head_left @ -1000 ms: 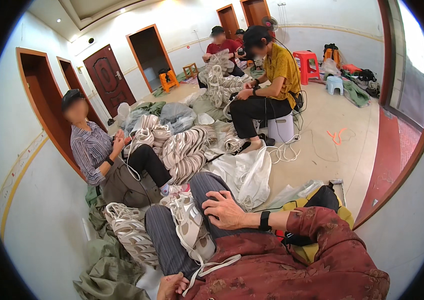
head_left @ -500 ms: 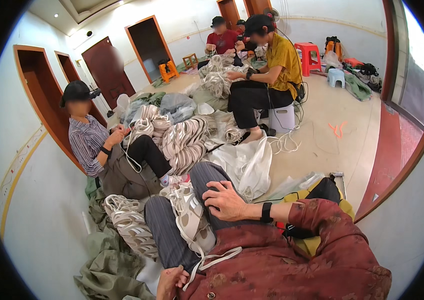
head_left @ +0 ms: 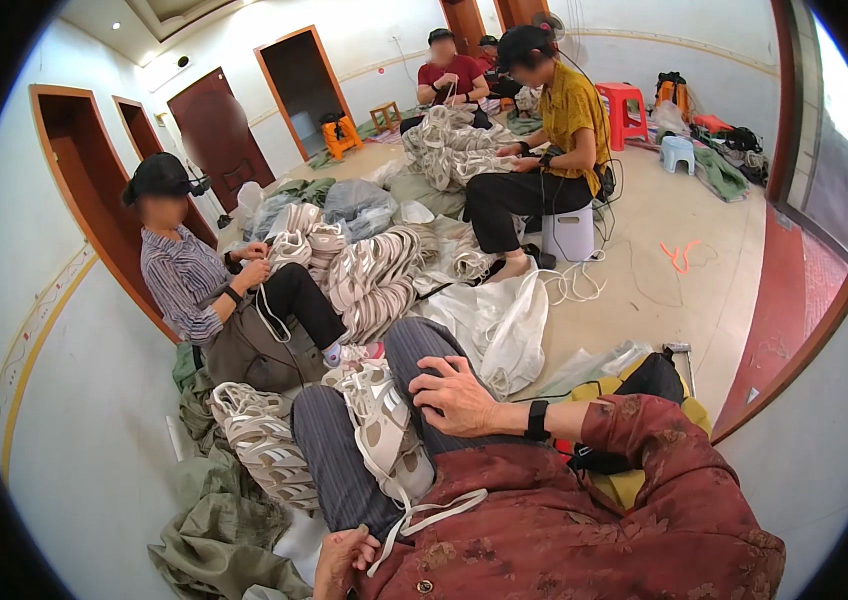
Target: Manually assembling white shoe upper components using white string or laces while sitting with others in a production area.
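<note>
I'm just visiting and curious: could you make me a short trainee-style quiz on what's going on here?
1. Where does the wearer's right hand rest?
a) on a sneaker
b) on the right thigh
c) on the floor

2. True or false: the wearer's left hand is close to a loose white shoelace.

3. What colour is the tall plastic stool beside the small light-blue stool?

Key: 1. b; 2. True; 3. Red
</note>
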### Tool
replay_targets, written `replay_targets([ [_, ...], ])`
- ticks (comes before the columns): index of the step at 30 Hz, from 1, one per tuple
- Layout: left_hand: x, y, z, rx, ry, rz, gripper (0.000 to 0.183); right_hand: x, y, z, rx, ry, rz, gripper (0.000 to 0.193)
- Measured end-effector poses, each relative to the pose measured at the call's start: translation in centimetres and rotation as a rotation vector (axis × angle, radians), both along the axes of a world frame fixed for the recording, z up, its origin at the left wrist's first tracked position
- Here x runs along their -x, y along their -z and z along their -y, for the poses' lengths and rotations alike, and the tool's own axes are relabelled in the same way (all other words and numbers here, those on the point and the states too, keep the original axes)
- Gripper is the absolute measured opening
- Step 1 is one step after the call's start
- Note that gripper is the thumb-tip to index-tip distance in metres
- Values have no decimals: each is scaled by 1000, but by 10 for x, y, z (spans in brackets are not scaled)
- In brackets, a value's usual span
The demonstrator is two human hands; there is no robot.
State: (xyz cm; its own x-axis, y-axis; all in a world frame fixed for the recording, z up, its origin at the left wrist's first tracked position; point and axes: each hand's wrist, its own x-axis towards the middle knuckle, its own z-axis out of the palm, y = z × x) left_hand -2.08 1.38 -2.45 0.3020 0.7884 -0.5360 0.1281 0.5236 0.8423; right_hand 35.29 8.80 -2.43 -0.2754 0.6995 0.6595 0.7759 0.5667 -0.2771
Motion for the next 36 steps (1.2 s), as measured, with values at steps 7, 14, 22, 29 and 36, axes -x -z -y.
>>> replay_targets([
  [7,-27,-50,30,-244,72,-22,34,2,-3,1,15,7,18,13],
  [14,-25,-47,27,-238,92,-27,35,0,-2,0,20,1,20,13],
  [22,-23,-46,26,-210,88,-2,34,1,-3,2,24,7,8,13],
  [29,4,0,5,-20,43,-32,36,5,-3,-3,-35,-15,-12,14],
  [36,-7,-8,3,-17,43,6,36,1,-7,4,-34,8,-29,14],
])
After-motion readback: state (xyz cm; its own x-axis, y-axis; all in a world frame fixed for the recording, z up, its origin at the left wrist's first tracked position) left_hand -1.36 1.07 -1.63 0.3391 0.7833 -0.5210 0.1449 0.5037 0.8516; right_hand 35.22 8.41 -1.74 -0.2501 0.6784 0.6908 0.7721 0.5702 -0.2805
